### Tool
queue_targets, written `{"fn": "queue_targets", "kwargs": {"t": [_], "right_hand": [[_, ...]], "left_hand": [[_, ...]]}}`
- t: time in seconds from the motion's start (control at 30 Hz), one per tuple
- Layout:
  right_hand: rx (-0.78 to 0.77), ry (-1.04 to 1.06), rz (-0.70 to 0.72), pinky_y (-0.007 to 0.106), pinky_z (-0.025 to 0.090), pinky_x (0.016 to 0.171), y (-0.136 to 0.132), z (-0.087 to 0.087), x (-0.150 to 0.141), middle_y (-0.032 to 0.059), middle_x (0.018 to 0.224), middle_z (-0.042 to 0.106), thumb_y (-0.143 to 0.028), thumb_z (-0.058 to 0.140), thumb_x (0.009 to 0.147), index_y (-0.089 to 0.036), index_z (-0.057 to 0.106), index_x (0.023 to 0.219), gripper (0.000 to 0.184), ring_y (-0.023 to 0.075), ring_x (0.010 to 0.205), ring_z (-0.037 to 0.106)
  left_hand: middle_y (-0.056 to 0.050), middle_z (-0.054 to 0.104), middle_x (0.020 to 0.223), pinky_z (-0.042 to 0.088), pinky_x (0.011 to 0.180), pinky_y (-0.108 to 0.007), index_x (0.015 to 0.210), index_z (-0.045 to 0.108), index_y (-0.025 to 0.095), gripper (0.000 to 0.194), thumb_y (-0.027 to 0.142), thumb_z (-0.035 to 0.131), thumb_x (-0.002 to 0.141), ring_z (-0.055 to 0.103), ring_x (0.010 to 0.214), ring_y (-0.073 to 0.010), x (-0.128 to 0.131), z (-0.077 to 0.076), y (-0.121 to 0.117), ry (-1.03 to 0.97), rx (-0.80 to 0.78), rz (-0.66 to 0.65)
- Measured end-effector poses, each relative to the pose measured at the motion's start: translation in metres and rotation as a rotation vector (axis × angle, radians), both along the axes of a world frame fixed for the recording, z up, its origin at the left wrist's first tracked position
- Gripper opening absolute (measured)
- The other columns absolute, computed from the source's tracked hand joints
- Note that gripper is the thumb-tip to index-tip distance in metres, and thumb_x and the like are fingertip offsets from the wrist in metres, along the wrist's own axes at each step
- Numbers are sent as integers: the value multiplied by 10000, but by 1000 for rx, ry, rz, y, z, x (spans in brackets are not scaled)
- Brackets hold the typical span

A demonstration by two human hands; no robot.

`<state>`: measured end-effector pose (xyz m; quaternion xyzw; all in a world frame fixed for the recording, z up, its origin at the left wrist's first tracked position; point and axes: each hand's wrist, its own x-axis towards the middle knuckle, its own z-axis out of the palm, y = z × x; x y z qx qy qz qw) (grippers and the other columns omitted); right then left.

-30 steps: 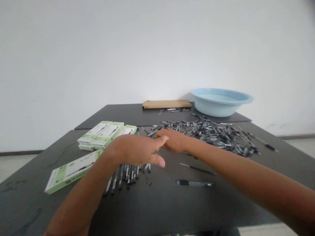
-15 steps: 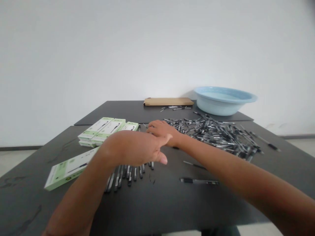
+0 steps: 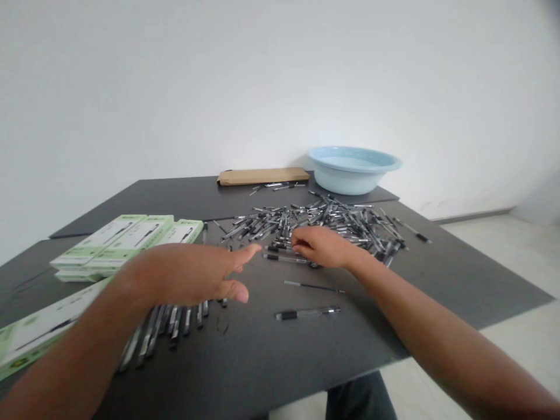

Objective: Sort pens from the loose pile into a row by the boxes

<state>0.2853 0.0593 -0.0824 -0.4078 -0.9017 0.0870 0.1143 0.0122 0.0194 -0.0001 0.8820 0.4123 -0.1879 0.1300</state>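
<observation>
My left hand [image 3: 188,274] is held over a row of black-and-clear pens [image 3: 175,326] lying side by side, hiding their upper ends. Its thumb and forefinger point right and stand apart, with nothing between them. At the near edge of a heap of loose pens [image 3: 350,219], my right hand [image 3: 321,245] has its fingers curled down. Two pens with black grips, one of them a pen [image 3: 284,258] lying flat, reach to its fingertips. What those fingers hold, if anything, is hidden.
Stacked green-and-white pen boxes [image 3: 131,233] stand at left, with another box [image 3: 48,326] nearer me. A single pen [image 3: 308,313] and a thin refill [image 3: 312,286] lie in front. Behind are a flat piece of cardboard [image 3: 262,175] and a light blue basin [image 3: 350,178].
My right hand has gone from beyond my left hand, by the pen row, to the heap's near edge. The view has turned right; my left hand stays above the row.
</observation>
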Motion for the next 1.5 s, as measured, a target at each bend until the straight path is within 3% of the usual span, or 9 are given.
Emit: {"fn": "queue_targets", "kwargs": {"t": [0.2,0.33,0.57,0.83,1.0,1.13,1.2,1.37,1.5], "right_hand": [[-166,-196,3,241,333,549,-26,10,14,47,823,692,-269,570,839,-192,651,891,124,175,695,600],[-200,-355,-25,278,399,560,-43,15,5,126,891,713,-308,628,794,-150,681,919,208,262,788,665],[-158,-446,-14,325,486,645,-45,0,-16,192,926,723,-196,512,831,-103,710,856,221,306,878,691],[29,-286,-77,293,423,602,-37,-1,-12,140,877,711,-248,487,834,-138,572,1070,274,260,770,662],[-65,-169,59,266,355,553,-44,6,-9,70,843,689,-256,523,825,-192,523,1083,266,208,694,612],[-160,-261,208,270,359,541,-56,1,-19,90,861,696,-473,641,775,-189,580,1032,388,238,720,634],[-188,-317,227,275,373,549,-60,-4,-27,107,867,704,-468,643,782,-173,608,1005,371,248,736,650],[-94,-310,189,279,366,543,-56,-3,-29,115,830,704,-351,547,840,-161,623,935,226,235,701,648],[66,74,-59,264,345,557,-30,10,-6,57,745,656,-258,517,815,-175,558,945,159,181,631,576]], "left_hand": [[-178,526,1372,479,868,-369,1527,135,171,843,561,488,867,568,1165,-331,13,-15,6,58,-70,44],[-179,558,1340,482,861,-377,1525,137,165,838,521,507,863,589,1135,-328,19,-24,9,84,-92,6],[-188,601,1289,477,862,-376,1526,116,139,826,503,477,879,599,1118,-322,22,-26,9,89,-123,2],[-173,602,1296,462,876,-381,1520,192,159,760,503,438,888,599,1111,-333,29,-16,5,137,-99,50],[-150,619,1282,461,875,-346,1508,255,186,739,511,469,879,606,1105,-322,23,-15,8,37,-81,33],[-164,573,1331,452,911,-372,1519,198,176,726,466,460,907,578,1151,-324,27,-13,5,129,-99,51],[-169,532,1369,448,924,-390,1523,167,174,710,449,438,927,558,1179,-324,29,-12,3,162,-100,38],[-181,509,1384,435,953,-407,1515,199,143,679,438,411,942,544,1196,-327,23,-10,2,141,-82,16],[-164,491,1404,429,966,-393,1524,147,147,706,483,373,945,520,1225,-313,18,-10,6,121,-66,35]]}}
